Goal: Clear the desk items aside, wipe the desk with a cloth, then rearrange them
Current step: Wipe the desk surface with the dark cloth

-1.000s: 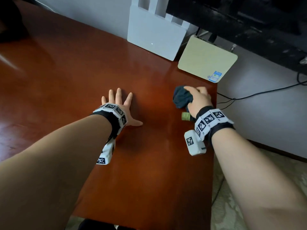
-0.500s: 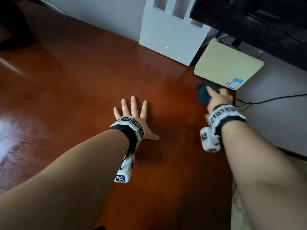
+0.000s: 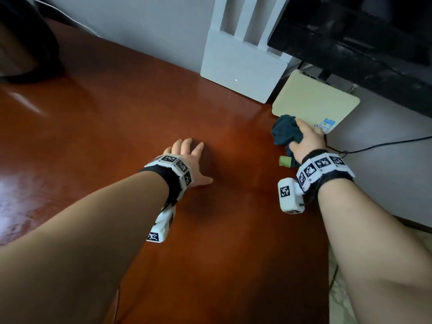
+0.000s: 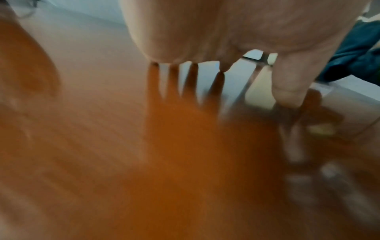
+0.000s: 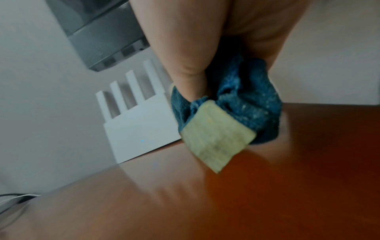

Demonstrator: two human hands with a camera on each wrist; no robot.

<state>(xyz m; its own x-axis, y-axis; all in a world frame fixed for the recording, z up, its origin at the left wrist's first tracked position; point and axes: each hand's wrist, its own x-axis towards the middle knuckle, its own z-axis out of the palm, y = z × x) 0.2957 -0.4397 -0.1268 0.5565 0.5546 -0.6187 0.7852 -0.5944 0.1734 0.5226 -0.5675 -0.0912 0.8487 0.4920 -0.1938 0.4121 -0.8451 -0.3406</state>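
Cloth (image 3: 287, 133) bunched in right hand (image 3: 308, 143)

Left wrist view blurred; cloth (image 3: 286, 133) partly hidden under right hand (image 3: 308, 141).

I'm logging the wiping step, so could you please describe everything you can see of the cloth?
The cloth is dark blue, looks like terry fabric, and is bunched into a wad. A pale yellow-green tag hangs from it toward the wrist. The right hand grips it, fingers curled over the top, and presses it onto the reddish-brown desk near the right edge, just in front of the beige flat box, whose front corner it seems to touch.
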